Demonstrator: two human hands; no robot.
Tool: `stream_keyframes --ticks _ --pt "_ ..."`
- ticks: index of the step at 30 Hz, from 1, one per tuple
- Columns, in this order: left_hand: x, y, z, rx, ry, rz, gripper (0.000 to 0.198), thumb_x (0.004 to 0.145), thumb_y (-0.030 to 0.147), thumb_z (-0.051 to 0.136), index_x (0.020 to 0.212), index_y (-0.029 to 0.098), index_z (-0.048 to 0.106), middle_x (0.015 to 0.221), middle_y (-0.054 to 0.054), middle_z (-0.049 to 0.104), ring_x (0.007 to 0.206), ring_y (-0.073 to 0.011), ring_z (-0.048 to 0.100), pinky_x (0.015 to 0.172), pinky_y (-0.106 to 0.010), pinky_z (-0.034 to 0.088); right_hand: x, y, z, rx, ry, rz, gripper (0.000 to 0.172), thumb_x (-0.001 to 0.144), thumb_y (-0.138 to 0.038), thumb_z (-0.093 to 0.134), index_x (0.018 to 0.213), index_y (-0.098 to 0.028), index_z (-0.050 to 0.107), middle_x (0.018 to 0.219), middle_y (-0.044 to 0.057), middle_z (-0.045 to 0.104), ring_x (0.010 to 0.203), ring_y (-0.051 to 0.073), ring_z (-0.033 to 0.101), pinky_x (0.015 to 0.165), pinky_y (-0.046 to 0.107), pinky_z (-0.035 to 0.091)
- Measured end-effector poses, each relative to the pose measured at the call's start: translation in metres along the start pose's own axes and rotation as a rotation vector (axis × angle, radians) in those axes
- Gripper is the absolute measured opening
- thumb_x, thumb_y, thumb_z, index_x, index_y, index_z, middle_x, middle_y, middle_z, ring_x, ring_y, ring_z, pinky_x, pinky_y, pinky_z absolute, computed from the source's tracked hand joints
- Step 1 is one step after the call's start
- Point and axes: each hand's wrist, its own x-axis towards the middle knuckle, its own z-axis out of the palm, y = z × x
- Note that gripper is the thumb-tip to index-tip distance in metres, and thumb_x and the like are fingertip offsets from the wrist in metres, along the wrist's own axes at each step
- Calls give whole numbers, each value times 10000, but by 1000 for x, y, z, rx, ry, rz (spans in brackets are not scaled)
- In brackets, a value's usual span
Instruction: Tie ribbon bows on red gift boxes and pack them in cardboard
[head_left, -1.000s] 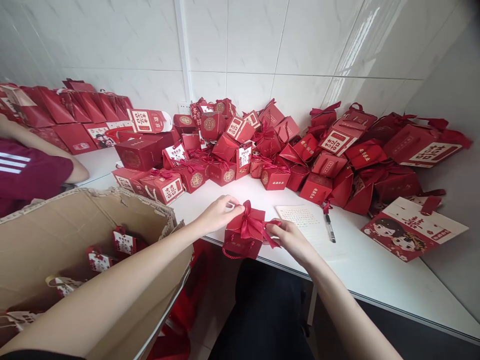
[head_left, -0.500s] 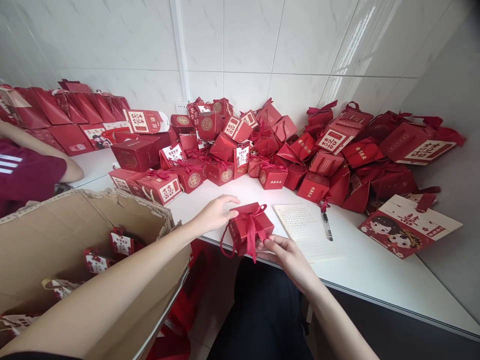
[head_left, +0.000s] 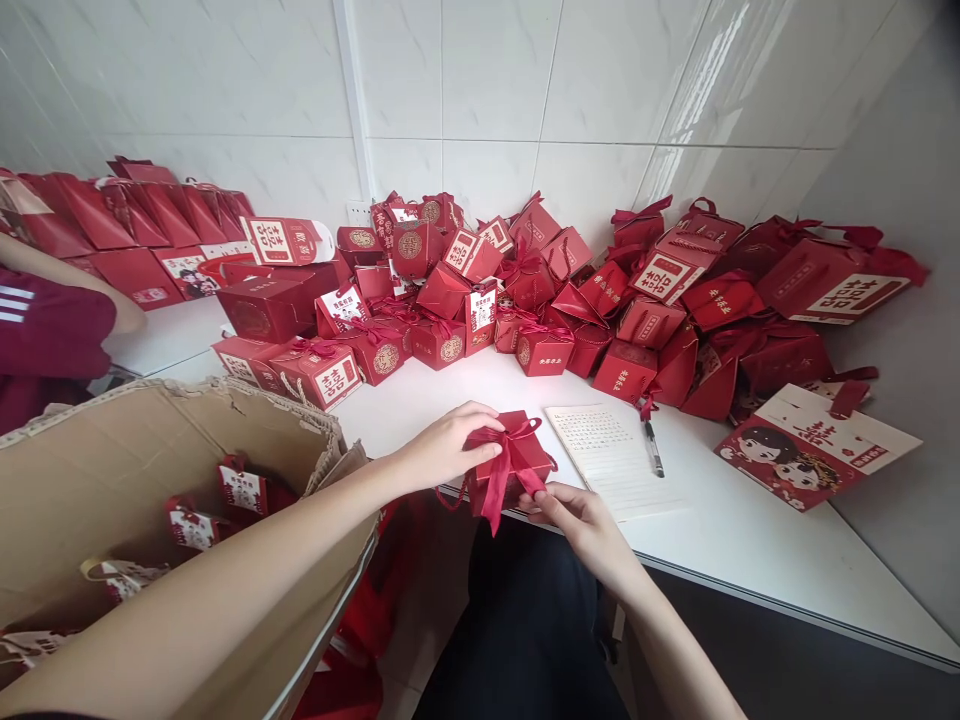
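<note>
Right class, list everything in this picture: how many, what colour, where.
gift box: one, red, table's front edge
ribbon: one, red, tied on the gift box
pile of boxes and bags: many, red, along the wall
notebook: one, white, right of the gift box
pen: one, black, at the notebook's right edge
flat bag: one, red and white, far right
cardboard box: one, brown, left, red boxes inside
table: one, white, against the wall
sleeve: one, dark red, another person's, far left
left hand: one, on the gift box's top
right hand: one, pinching the ribbon
</note>
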Motion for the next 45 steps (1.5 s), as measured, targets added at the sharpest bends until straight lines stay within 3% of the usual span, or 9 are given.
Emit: stream_keyframes --ticks 4,9,12,16,20,30,34,41,45 --pt "0 -2 0 -11 -5 -10 270 836 318 476 1061 214 584 1189 -58 505 1135 -180 473 1002 -317 353 -9 6 0 -44 3 5 423 743 -566 551 714 -154 642 786 72 638 734 182 600 648 297 506" --pt "0 -4 -1 -14 -29 3 290 838 308 475 1085 232 607 1202 -53 495 1140 -177 467 1021 -313 334 -20 7 28 106 -311 190 446 749 -544 562 947 -144 554 775 44 582 539 136 597 371 208 442" --pt "0 -2 -2 -26 -24 -22 297 837 300 468 1085 230 616 1212 -50 494 1149 -184 458 1021 -314 335 -11 2 47 219 -265 191 483 748 -595 520 911 -140 515 722 27 566 512 130 578 336 201 431" --pt "2 4 -2 -98 2 -100 305 871 295 383 998 217 649 1192 -34 513 1142 -178 464 1022 -314 329 3 -3 57 291 -90 43 431 772 -575 505 720 -147 516 617 7 540 512 105 523 402 199 414" --pt "9 5 6 -137 75 -164 300 857 364 416 822 177 648 1095 -46 528 1028 -174 528 969 -316 377 1 -3 53 183 -91 -85 396 814 -516 493 649 -158 531 599 4 540 547 101 485 553 237 407" --pt "7 -1 8 -163 36 -132 158 766 325 568 813 197 648 1058 -45 507 1016 -177 529 974 -330 371 -10 11 29 81 -189 -3 461 781 -597 483 706 -157 596 659 35 575 613 138 533 586 267 418" --pt "6 0 6 -152 25 -133 154 761 319 569 811 197 649 1056 -45 508 990 -176 541 954 -330 393 -9 21 11 256 -6 76 553 739 -683 449 761 -147 586 650 46 574 572 149 545 534 279 426" --pt "6 0 4 -113 63 -107 133 762 294 559 796 189 634 1027 -39 515 924 -161 561 897 -308 440 -5 -2 12 25 68 -78 382 780 -529 533 627 -179 526 618 7 543 622 144 497 635 271 397" --pt "6 3 6 -78 71 -128 113 748 281 564 753 188 628 1015 -36 523 893 -163 568 878 -316 445 -6 0 15 -47 72 -132 371 817 -504 482 622 -189 487 634 1 500 641 147 458 626 263 356"
